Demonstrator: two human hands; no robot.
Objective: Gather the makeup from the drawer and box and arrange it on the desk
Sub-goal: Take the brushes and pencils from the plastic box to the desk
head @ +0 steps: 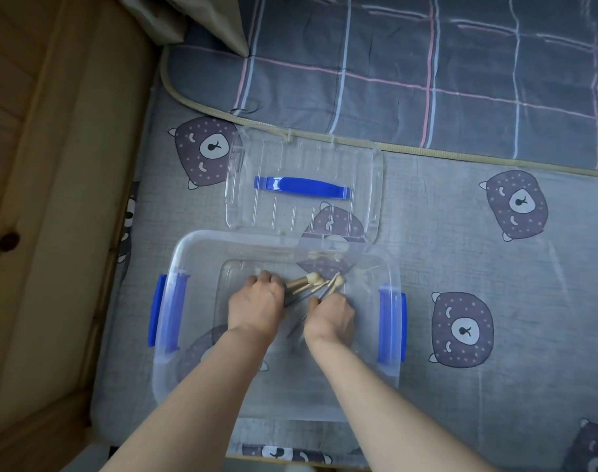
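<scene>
The makeup brushes [308, 282] sat inside a clear plastic box [176, 257] that rested on the bed sheet [444, 233], close to the bed's left edge and reaching nearly to its near edge. They made a small fanned bundle: pale cream, rounded bristle heads pointing toward the far wall of the box, light golden ferrules, and thin dark grey handles running back toward the person. Faint reflections of the heads showed in the far wall.

The left grip [256, 303], a bare hand reaching down into the box, had its fingers curled round the handles of several brushes, knuckles up. The right grip [330, 318], just beside it and also inside the box, pinched the slim handle of one of the brushes between thumb and fingers; another thin handle slanted under that wrist.

The box had a blue latch [170, 313] on its left end and a second blue latch [391, 323] on its right end. Its clear lid [359, 172] lay flat on the sheet just beyond the far wall, with a blue handle [301, 187] across its middle. The sheet was grey with purple bear faces. A dark plaid quilt [427, 63] covered the far part of the bed, and a wooden board [35, 199] ran along the left edge
</scene>
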